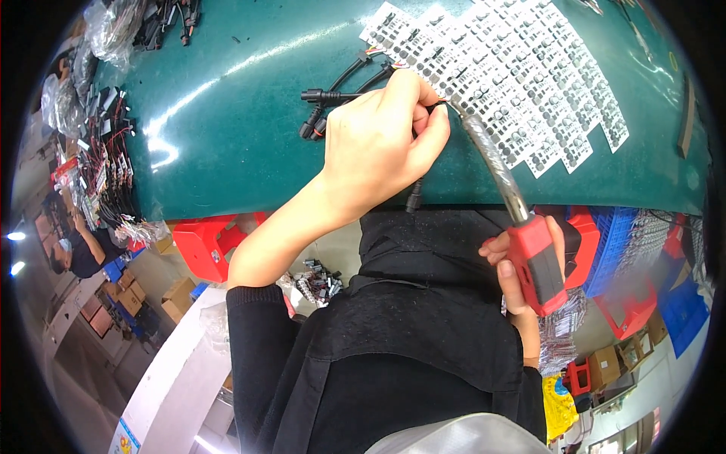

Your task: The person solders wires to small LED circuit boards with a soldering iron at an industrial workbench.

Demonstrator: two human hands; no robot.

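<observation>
My left hand (374,144) is closed in a pinch at the near left edge of the white circuit boards (522,83). Between its fingertips are thin wire ends of a black cable, whose connector (414,197) hangs below the hand near the table edge. My right hand (511,286) is wrapped round the red and black handle of a soldering iron (538,265). The iron's metal shaft slants up and left, and its tip is close to my left fingertips at the board edge. Several black cables with connectors (321,96) lie just left of my left hand.
The green table (227,136) carries bundles of wired parts (106,163) and clear plastic bags (113,34) at its left end. Red stools (208,246) and a blue crate (609,246) stand below the near edge. Another person (79,246) is at far left.
</observation>
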